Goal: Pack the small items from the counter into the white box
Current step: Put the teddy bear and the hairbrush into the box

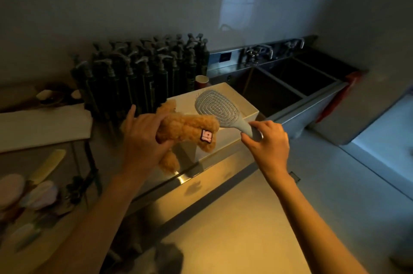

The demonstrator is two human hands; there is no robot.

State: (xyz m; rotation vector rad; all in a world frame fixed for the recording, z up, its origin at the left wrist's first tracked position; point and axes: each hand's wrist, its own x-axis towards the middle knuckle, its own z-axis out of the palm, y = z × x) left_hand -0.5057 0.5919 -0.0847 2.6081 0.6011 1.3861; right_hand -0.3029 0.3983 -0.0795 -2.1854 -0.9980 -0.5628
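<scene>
My left hand [143,137] grips a fluffy tan plush toy [190,130] with a small pink patch, held over the near left corner of the white box [250,112]. My right hand [268,142] holds the handle of a grey hairbrush [215,106]; the brush head is tilted bristles-up over the open top of the box. The box stands on the steel counter [223,218] next to the sink. The inside of the box is mostly hidden by the toy and the brush.
Several dark pump bottles [143,72] stand packed behind the box, with a red paper cup [202,80] beside them. A steel double sink [290,81] lies to the right. Combs and pastel brushes [33,191] lie at the lower left, near a white board [44,124].
</scene>
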